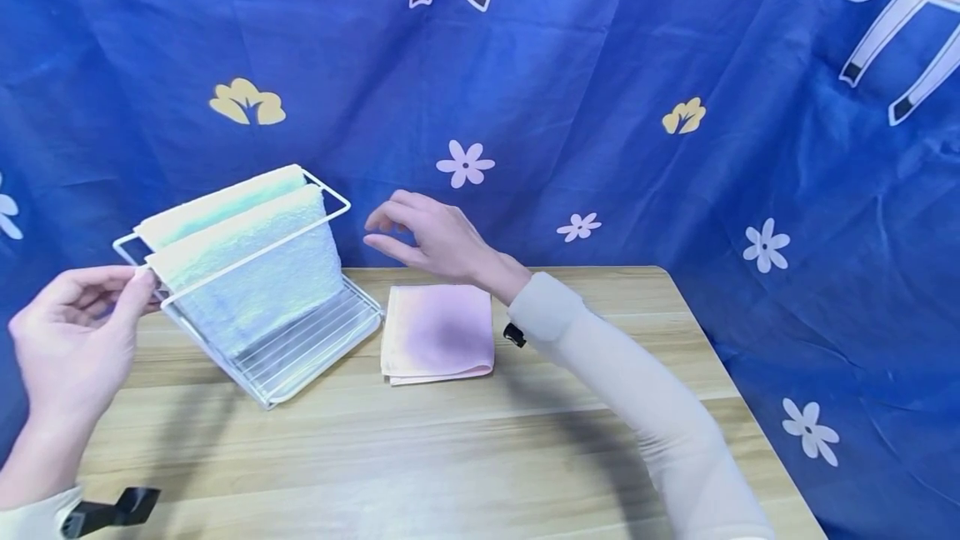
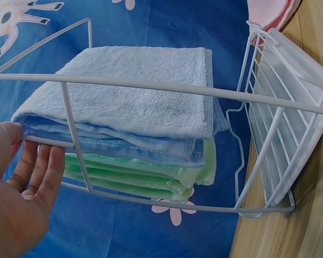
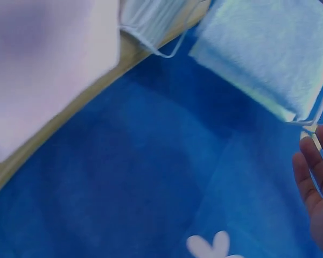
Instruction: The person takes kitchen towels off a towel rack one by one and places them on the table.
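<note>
My left hand (image 1: 75,340) grips the left end of a white wire rack (image 1: 322,338), with thumb and fingers around its upper wire. The rack stands askew at the left of the table. Inside it, a folded light blue towel (image 2: 134,91) lies against a folded green towel (image 2: 134,174), both between the rails. My right hand (image 1: 431,232) hovers just past the rack's right end, fingers loosely bent and holding nothing. Below that hand, a folded pink cloth (image 1: 438,332) lies flat on the table beside the rack.
The wooden table (image 1: 420,457) ends at the back against a blue curtain (image 1: 540,90) printed with flowers and animal legs. The same curtain runs down the right side. A black strap piece (image 1: 112,511) sticks out from my left wrist.
</note>
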### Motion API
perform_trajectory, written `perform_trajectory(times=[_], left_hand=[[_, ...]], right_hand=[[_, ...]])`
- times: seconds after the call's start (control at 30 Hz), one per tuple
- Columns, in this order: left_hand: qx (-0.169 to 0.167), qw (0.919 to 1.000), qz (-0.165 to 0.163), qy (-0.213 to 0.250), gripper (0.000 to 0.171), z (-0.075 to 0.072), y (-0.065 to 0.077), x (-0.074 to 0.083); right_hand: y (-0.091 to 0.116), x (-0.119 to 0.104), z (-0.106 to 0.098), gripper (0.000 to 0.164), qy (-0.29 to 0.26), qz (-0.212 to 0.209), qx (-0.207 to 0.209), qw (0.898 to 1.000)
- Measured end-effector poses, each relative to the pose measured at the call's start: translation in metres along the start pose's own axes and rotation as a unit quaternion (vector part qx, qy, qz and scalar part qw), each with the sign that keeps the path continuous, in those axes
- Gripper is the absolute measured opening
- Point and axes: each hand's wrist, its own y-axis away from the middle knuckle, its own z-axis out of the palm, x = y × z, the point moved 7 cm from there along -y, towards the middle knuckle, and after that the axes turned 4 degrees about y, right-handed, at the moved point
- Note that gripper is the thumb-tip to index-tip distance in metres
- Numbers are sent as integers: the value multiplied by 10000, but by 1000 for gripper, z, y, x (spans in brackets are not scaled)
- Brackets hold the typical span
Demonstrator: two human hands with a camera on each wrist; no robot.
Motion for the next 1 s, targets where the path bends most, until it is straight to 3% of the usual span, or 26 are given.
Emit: perform_trajectory(times=[0.43, 1.0], left_hand=[[48, 10000, -41, -49, 16, -1, -1, -6], [67, 9999, -140, 13, 16, -1, 1, -9]], right_hand=[[-45, -39, 7, 22, 457, -550, -119, 9974], [-84, -39, 29, 31, 639, -49, -640, 9959]])
